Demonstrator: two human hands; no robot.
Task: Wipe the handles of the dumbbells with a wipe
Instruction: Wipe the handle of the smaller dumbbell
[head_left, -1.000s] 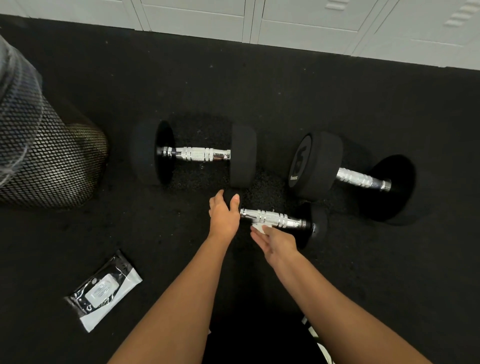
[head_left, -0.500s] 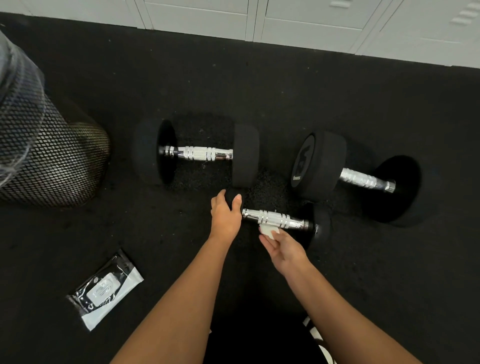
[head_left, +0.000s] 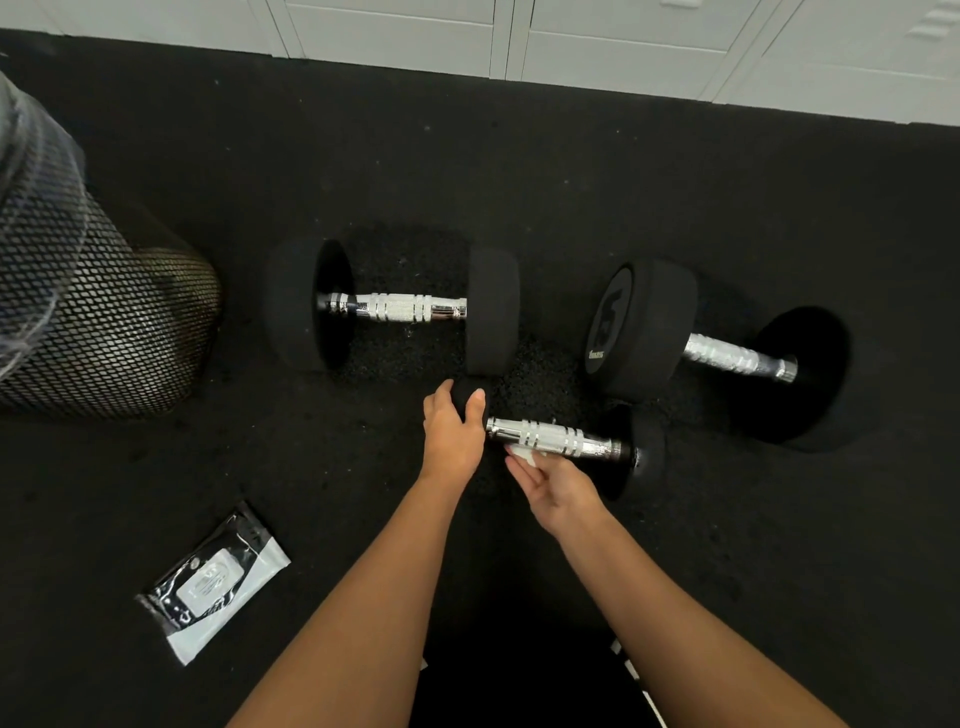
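Three black dumbbells with chrome handles lie on the dark floor. The small dumbbell (head_left: 558, 436) is nearest me. My left hand (head_left: 452, 431) grips its left weight head. My right hand (head_left: 553, 488) holds a white wipe (head_left: 522, 456) against the near underside of its handle, towards the left end. A larger dumbbell (head_left: 400, 307) lies behind it to the left. Another large dumbbell (head_left: 727, 356) lies to the right, angled away.
A black and white wipes packet (head_left: 215, 582) lies on the floor at the lower left. A black mesh bin (head_left: 88, 312) with a plastic liner stands at the far left. White lockers (head_left: 623, 47) line the far edge of the floor.
My right hand has slid the wipe a little to the left along the small dumbbell's handle. My left hand stays on the weight head.
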